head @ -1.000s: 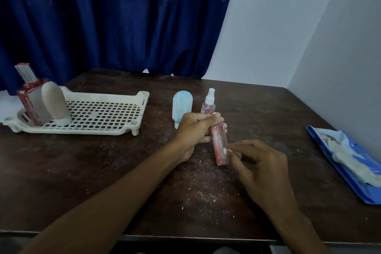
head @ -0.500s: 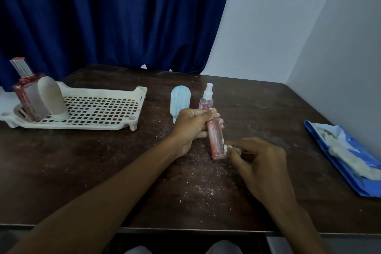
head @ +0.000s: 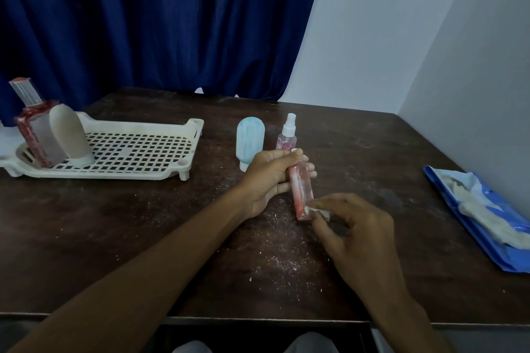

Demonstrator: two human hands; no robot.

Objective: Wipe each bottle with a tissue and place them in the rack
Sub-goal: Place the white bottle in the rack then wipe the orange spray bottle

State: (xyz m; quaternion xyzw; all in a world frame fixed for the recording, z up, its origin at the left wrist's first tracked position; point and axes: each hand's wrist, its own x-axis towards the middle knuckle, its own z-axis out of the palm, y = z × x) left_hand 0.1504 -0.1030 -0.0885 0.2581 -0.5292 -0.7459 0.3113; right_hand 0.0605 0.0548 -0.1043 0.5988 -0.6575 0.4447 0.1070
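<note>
Far left, a square clear glass bottle with red liquid and a ribbed clear cap [head: 35, 137] stood in the left end of a white perforated plastic rack [head: 137, 152]. A beige rounded plastic bottle [head: 70, 135] stood cap-down just beside it, in the rack too. The rack sat on a dark brown wooden table [head: 114, 223] in front of a dark blue curtain [head: 143, 23].

Right of the rack, a pale blue rounded plastic bottle [head: 249, 142] stood cap-down on the table, just behind the left hand [head: 268, 178].

The left hand was wrapped round the middle of a slim clear spray bottle with pink liquid and a white nozzle [head: 301, 192], thumb on top, fingertips showing past its right side. The bottle was near upright, tilted slightly. The nozzle and shoulder stuck out above the grasp and the lower half hung out below it, base low over the table. Could not tell if the base touched.

The right hand [head: 361, 232] pinched a small white tissue wad [head: 314, 209] between thumb and fingertips, pressed against the bottle's lower right side near the base, well below the left hand's hold.

White crumbs were scattered on the table under both hands.

Far right, a blue plastic pack with white tissues on it [head: 484, 209] lay flat by the wall.
</note>
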